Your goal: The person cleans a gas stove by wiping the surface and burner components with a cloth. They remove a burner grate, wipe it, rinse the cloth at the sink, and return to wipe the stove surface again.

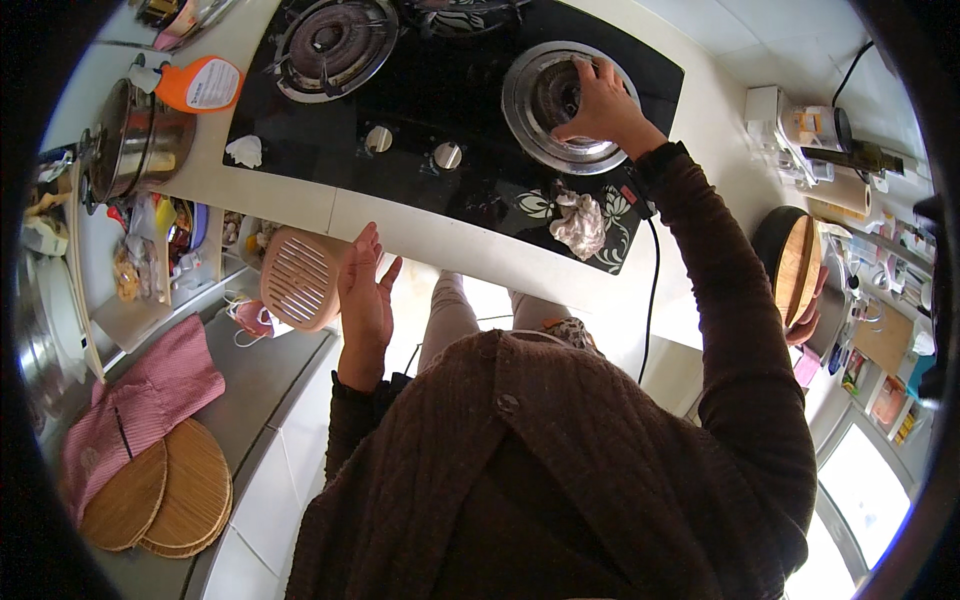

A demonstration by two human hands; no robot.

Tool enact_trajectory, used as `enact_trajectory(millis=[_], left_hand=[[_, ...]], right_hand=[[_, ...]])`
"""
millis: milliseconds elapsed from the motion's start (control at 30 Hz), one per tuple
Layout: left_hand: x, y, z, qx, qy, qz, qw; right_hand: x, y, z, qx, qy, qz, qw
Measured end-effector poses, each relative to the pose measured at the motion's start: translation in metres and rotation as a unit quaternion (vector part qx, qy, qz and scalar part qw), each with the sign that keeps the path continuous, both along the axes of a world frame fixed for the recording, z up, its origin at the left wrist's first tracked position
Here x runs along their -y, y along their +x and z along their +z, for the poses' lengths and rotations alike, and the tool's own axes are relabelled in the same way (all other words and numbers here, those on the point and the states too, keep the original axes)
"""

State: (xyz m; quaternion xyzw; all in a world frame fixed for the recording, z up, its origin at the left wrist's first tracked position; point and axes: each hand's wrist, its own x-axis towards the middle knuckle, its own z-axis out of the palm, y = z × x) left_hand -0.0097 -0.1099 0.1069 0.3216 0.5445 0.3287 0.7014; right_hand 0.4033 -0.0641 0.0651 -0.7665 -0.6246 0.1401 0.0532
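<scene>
My right hand (604, 105) reaches over the right-hand gas burner (561, 94) of a black glass cooktop (442, 97). Its thumb and fingers are spread across the burner's round metal ring (525, 139); whether they grip it I cannot tell. Below that burner a crumpled, soiled cloth or tissue (578, 225) lies on the glass. My left hand (365, 307) is held in the air in front of the counter edge, thumb apart from the fingers, with nothing in it. Two control knobs (379, 139) sit between the burners.
On the left are an orange spray bottle (202, 84), a metal pot (142, 142) and a white crumpled tissue (245, 151). A pink slotted basket (300, 279) is near my left hand. At the right, another person's fingers (808, 319) touch a round wooden-topped object (796, 262). A black cable (655, 300) hangs down.
</scene>
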Motion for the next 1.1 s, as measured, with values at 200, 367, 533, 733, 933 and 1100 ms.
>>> enact_trajectory(millis=[200,367,533,733,933,1100], left_hand=[[0.001,0.007,0.001,0.005,0.003,-0.008,1.0],[0.002,0.009,0.002,0.01,0.002,-0.021,1.0],[0.004,0.006,0.004,-0.016,0.014,-0.044,0.999],[0.003,0.017,0.003,-0.011,0.006,-0.072,0.997],[0.001,0.023,0.004,-0.028,0.024,-0.088,0.995],[0.002,0.029,0.003,-0.041,0.023,-0.108,0.993]], right_hand=[[0.002,0.011,-0.013,0.012,0.024,0.024,0.999],[0.001,0.009,-0.011,-0.015,0.019,0.015,1.0],[-0.003,0.004,-0.002,0.023,-0.019,0.015,0.999],[0.0,0.01,-0.002,0.03,-0.012,0.023,0.999],[0.001,0.016,-0.002,0.007,0.016,0.115,0.993],[0.0,0.016,0.001,0.036,-0.015,0.121,0.992]])
